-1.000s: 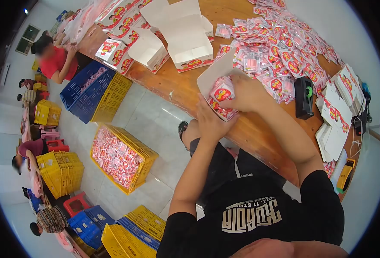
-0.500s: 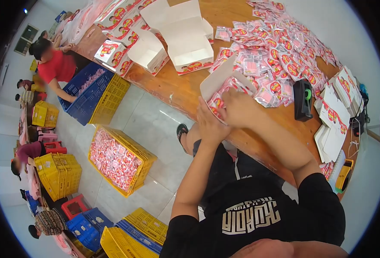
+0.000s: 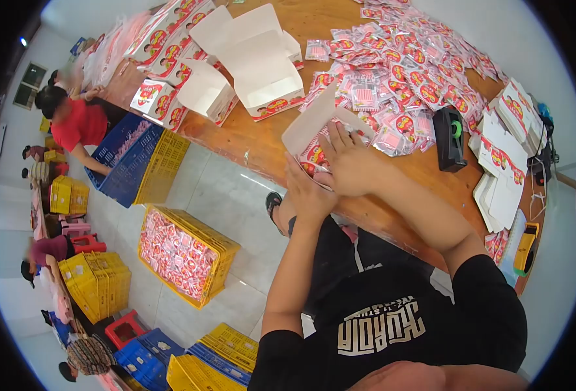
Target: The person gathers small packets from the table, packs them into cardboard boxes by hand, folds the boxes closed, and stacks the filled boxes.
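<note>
At the near edge of the wooden table point(image 3: 252, 133): printed carton point(image 3: 310, 124), lid raised, apparently leaving its mouth clear for filling.
Left hand point(image 3: 310, 195): wrapped around the carton's side, seemingly bracing it for me.
Right hand point(image 3: 353, 163): fingers spread flat over wrapped packets point(image 3: 313, 158) inside, I judge to press them down.
Packet heap point(image 3: 402, 78): just beyond, presumably within easy reach.

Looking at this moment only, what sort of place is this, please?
Probably a packing workshop: small wrapped packets lie heaped on a wooden table near open cartons, and a yellow crate on the floor is full of similar-looking packets.
</note>
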{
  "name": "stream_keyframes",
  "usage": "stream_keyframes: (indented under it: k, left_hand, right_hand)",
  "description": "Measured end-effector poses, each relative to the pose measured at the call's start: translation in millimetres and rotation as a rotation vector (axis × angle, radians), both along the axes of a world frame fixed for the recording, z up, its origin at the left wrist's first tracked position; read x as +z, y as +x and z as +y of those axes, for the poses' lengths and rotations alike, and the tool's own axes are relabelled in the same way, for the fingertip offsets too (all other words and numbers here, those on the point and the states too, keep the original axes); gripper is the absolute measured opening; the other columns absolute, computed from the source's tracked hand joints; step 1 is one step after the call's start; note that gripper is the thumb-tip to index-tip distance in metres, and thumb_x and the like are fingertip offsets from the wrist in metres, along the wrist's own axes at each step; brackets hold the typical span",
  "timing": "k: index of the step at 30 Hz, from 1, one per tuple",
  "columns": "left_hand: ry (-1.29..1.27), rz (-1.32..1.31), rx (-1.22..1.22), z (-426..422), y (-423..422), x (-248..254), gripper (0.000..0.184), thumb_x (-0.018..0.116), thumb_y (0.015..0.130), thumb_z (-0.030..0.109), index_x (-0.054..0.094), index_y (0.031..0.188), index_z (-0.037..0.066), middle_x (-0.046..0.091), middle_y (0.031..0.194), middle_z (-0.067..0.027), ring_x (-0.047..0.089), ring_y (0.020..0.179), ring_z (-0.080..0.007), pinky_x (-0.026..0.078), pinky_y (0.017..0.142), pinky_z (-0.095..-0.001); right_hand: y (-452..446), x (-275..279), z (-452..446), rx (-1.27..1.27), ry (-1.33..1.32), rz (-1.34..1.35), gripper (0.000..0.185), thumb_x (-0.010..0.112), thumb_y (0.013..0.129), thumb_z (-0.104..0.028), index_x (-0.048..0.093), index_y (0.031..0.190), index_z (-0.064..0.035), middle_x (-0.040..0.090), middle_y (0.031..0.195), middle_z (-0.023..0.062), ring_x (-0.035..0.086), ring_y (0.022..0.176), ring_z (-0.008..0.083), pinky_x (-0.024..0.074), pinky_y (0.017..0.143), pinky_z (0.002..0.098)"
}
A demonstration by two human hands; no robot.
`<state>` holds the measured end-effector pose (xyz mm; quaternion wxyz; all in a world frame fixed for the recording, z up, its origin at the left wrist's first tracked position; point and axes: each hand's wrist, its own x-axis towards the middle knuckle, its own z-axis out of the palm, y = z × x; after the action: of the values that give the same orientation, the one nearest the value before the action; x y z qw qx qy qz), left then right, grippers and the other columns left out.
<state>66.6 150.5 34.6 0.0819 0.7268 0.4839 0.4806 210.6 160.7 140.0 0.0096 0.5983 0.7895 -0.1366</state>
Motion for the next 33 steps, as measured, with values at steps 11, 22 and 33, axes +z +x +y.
stream_keyframes:
  k: [11,22,33]
  left_hand:
    - [-0.051,0.078,-0.022,-5,-1,3,0.142,0.095,0.067,0.047,0.007,0.159,-0.013,0.042,0.147,-0.0406,0.046,0.135,-0.0555,0.038,0.115,-0.0598]
    - [-0.097,0.090,-0.042,0,-4,5,0.138,0.096,0.067,0.045,0.012,0.159,-0.014,0.033,0.155,-0.0391,0.037,0.144,-0.0547,0.032,0.121,-0.0580]
    - [0.109,0.040,0.034,-14,-37,15,0.121,0.092,0.071,0.032,0.019,0.158,-0.011,0.035,0.151,-0.0339,0.036,0.142,-0.0524,0.030,0.119,-0.0594]
  right_hand:
    - [18,12,13,0.052,-0.140,0.023,0.094,0.052,0.101,-0.056,0.024,0.162,0.0105,0.019,0.169,0.0355,0.019,0.160,0.0467,0.0205,0.128,0.0587]
    - [21,24,9,0.151,-0.144,0.319,0.026,0.062,0.096,-0.027,0.071,0.110,-0.0058,0.070,0.105,0.0162,0.070,0.103,0.0362,0.0558,0.088,0.0497]
    - [130,-70,-90,-0.210,0.688,0.237,0.040,0.078,0.090,-0.018,0.066,0.126,-0.0057,0.066,0.132,0.0132,0.064,0.121,0.0355,0.0508,0.102,0.0479]
